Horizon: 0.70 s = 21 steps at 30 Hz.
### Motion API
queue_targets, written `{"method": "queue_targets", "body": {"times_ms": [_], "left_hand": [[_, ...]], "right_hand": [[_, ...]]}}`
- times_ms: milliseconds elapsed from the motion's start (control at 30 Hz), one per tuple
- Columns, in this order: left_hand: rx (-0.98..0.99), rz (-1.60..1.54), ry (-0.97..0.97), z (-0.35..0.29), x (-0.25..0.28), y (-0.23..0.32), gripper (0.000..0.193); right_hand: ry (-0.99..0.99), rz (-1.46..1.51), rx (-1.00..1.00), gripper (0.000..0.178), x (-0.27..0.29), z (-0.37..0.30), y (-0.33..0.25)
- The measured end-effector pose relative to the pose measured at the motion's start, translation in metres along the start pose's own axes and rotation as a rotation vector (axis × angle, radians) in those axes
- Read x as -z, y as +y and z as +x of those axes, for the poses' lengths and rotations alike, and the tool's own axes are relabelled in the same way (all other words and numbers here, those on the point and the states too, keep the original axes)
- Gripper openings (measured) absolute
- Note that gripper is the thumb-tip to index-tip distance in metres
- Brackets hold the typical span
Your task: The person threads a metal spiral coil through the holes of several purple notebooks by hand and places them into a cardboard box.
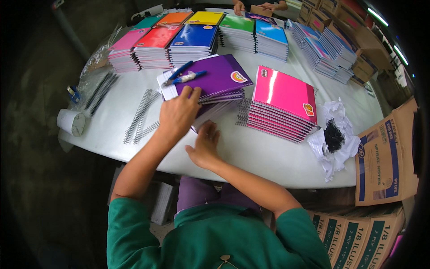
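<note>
Purple notebooks (220,74) lie in a stack in front of me, with loose pages and covers fanned at the near side. My left hand (178,114) is closed over the stack's near left edge, its fingertips on the upper notebooks. Lower and to the right, my right hand (205,145) is at the stack's near corner with thumb and fingers apart; part of its fingers is shaded. Blue-handled pliers (183,77) rest on top of the purple stack. Loose spiral coils (142,117) lie left of my left hand. A stack of pink spiral notebooks (286,96) stands to the right.
Stacks of coloured notebooks (192,36) line the table's far side, and more stand far right (324,49). Dark coils (102,93) and a white roll (71,122) are at left. Crumpled paper (333,157) holds black scraps. Cardboard boxes (387,154) flank the right edge. Another person's hands (239,6) are opposite.
</note>
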<state>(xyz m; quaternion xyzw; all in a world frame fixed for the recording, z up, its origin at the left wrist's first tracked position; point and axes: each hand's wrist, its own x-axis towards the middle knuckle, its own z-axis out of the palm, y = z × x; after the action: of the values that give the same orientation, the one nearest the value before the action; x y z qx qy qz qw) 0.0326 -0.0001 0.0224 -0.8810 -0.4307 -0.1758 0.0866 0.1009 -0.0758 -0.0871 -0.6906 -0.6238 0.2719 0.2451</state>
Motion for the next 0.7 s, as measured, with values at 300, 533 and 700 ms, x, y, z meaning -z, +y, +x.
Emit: {"method": "queue_targets", "body": {"times_ms": [300, 533, 700], "left_hand": [[-0.104, -0.117, -0.023, 0.041, 0.015, -0.06, 0.028], [0.043, -0.264, 0.25, 0.077, 0.095, -0.078, 0.028], [-0.392, -0.22, 0.338, 0.012, 0.128, -0.042, 0.022]], "right_hand": [[-0.086, 0.144, 0.147, 0.103, 0.001, 0.034, -0.007], [0.288, 0.664, 0.488, 0.07, 0.069, -0.002, -0.01], [1.158, 0.445, 0.669, 0.07, 0.171, -0.055, -0.023]]}}
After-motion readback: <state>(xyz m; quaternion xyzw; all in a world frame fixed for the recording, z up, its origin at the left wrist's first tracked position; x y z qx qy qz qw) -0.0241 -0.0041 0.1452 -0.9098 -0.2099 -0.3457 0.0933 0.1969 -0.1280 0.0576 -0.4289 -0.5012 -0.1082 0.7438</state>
